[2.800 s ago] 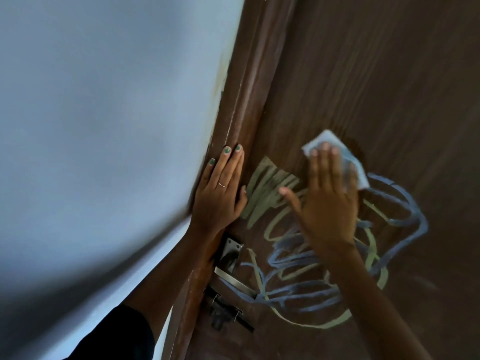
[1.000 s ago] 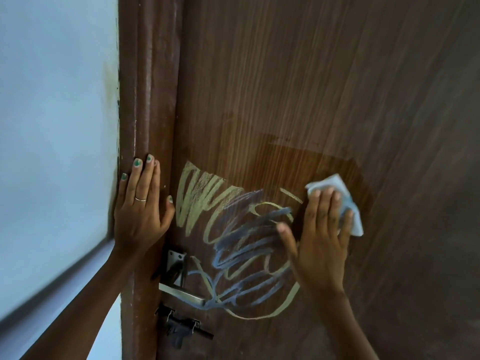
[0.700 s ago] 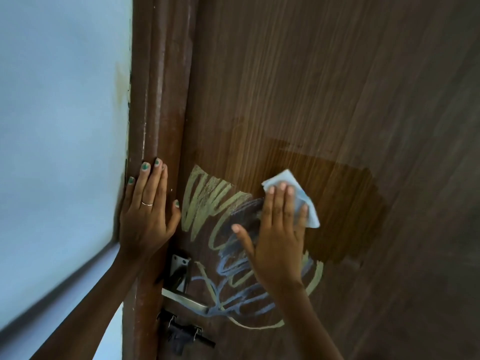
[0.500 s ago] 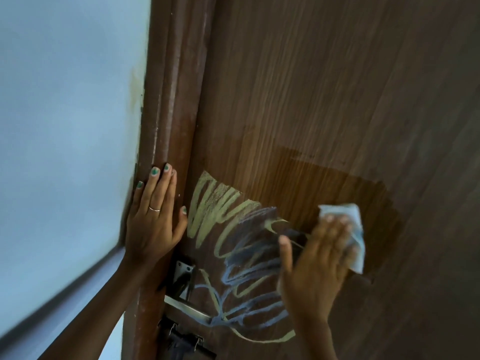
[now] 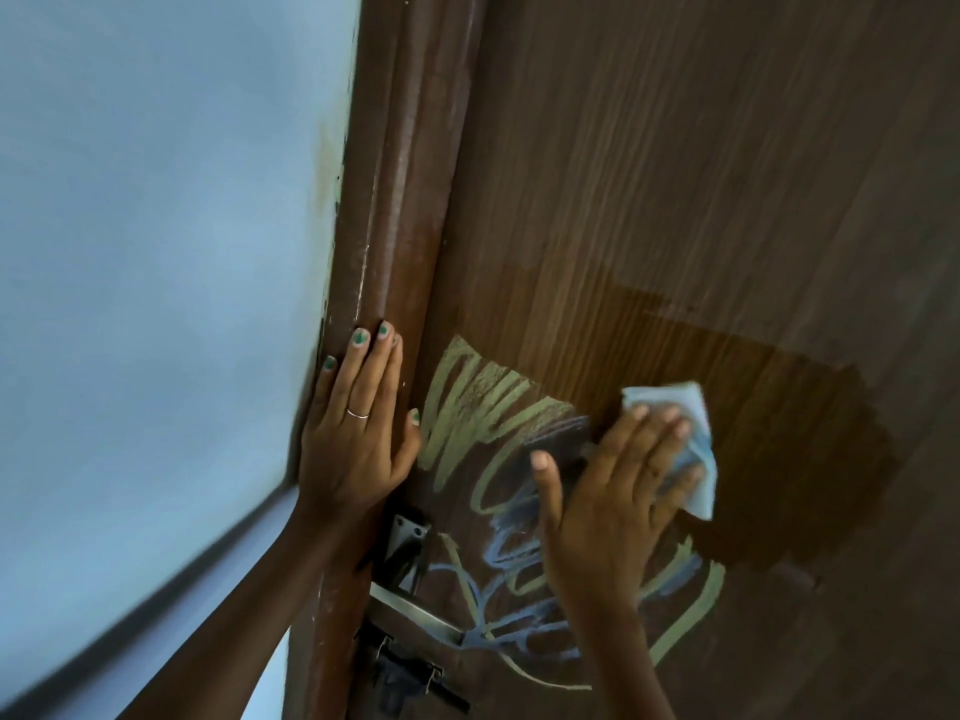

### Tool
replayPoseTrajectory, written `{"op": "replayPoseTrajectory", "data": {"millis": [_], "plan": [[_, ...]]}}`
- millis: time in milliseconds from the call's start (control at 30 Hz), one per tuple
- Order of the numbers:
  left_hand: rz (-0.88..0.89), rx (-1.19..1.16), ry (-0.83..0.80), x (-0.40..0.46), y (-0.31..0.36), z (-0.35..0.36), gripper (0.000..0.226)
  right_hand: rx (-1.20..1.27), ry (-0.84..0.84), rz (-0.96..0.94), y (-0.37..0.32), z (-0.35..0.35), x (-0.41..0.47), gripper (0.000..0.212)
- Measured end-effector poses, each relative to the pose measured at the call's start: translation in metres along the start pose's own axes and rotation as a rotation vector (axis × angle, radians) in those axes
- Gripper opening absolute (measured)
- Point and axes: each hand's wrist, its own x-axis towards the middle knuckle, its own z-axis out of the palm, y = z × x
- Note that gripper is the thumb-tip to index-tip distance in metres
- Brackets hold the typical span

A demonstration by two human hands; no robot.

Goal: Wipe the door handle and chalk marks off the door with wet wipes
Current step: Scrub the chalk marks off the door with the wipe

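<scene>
Right of centre in the frame, the right hand (image 5: 618, 504) lies flat, fingers together and thumb spread, pressing a folded pale blue wet wipe (image 5: 685, 449) against the dark brown wood-grain door (image 5: 701, 174). The wipe shows only past the fingertips; the rest is trapped under the palm, so it is pinned rather than pinched. The left hand (image 5: 358, 433), fingers extended with a thin ring on one, rests open on the reddish-brown door frame (image 5: 410, 200) at centre left, holding nothing.

The wipe looks thin, limp and damp: it should weigh almost nothing, fold or bunch easily, and slide well on the smooth door. Flat pressure from the whole palm probably suits it better than a fingertip grip, which would let it crumple.

A darker wet patch (image 5: 805, 433) spreads to the right of the hand. Yellow-green and blue chalk scribbles (image 5: 483, 418) remain left of and below it, so much of the chalk looks left to clean. The silver metal door handle (image 5: 415, 613) sits at lower centre, above a black latch (image 5: 410, 678), touched by neither hand.
</scene>
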Motion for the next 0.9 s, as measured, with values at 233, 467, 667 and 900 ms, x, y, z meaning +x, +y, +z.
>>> {"op": "replayPoseTrajectory", "data": {"millis": [233,467,667,900], "plan": [[0.004,-0.015,0.002,0.001,-0.001,-0.002,0.061,-0.06,-0.024,-0.141,-0.009,0.005,0.001,0.083],[0.009,-0.037,0.011,0.001,-0.001,-0.001,0.062,-0.078,-0.11,-0.356,-0.023,0.009,0.005,0.085],[0.01,-0.071,0.018,0.0,-0.001,-0.001,0.06,-0.077,-0.043,-0.237,-0.026,-0.001,0.018,0.085],[0.012,-0.095,0.029,-0.001,-0.003,0.0,0.058,-0.131,-0.148,-0.413,-0.033,0.006,0.013,0.088]]}}
